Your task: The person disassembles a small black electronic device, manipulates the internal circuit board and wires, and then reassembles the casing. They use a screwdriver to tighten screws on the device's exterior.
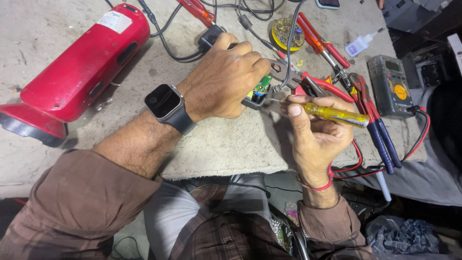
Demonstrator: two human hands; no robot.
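Head view: my left hand [225, 79] is curled down over a small black adapter casing [253, 101], fingers wrapped on top, pressing it onto the grey mat [226, 144]. A green circuit board [263, 85] pokes out of the casing's open end, just under my left fingertips. Black smartwatch [166, 104] on my left wrist, brown sleeve pushed up.

My right hand [315, 135] pinches a screwdriver with a clear yellow handle [337, 114] between thumb and fingers, other fingers curled in. Its thin shaft points left and the tip sits at the casing's open end by the board; can't tell if it touches the board itself. Red thread band on my right wrist.

Casing is mid-table, between both hands, a black cable [173, 53] running off behind it toward the top.

Around: big red torch [79, 62] lying on its side at left, well apart from the hands. Red-handled pliers [327, 86] just behind my right hand, red-and-blue handled pliers [373, 120] to its right, grey multimeter [390, 84] further right with red and black leads. Round yellow tin [287, 33] of small parts at top, white glue bottle [360, 45] near it, red screwdriver [196, 10] at top edge
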